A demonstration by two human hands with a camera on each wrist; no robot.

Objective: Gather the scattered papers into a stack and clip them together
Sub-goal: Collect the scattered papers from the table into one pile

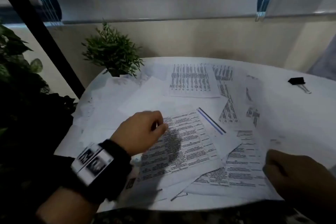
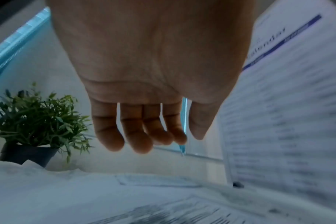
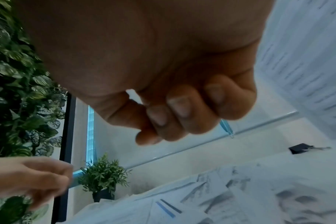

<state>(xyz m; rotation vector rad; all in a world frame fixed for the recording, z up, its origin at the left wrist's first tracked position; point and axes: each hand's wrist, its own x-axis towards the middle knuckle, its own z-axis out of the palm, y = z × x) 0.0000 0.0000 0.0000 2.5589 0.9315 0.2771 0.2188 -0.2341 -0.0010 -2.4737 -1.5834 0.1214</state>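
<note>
Several printed white sheets (image 1: 189, 143) lie scattered and overlapping on a round white table (image 1: 300, 114). One of them has a blue stripe (image 1: 211, 122). My left hand (image 1: 161, 126) hovers just over the middle sheets; in the left wrist view its fingers (image 2: 140, 142) hang loosely curled and hold nothing. At the near right my right hand (image 1: 283, 172) has its fingers (image 3: 173, 118) curled and grips the right edge of a printed sheet (image 1: 245, 165), which rises beside the hand (image 3: 307, 68). A black binder clip (image 1: 298, 82) lies alone at the far right, away from both hands.
A small potted green plant (image 1: 111, 51) stands at the table's far left edge, touching some papers. A large leafy plant (image 1: 14, 78) and a black frame post (image 1: 41, 29) stand left of the table. A wall runs close behind.
</note>
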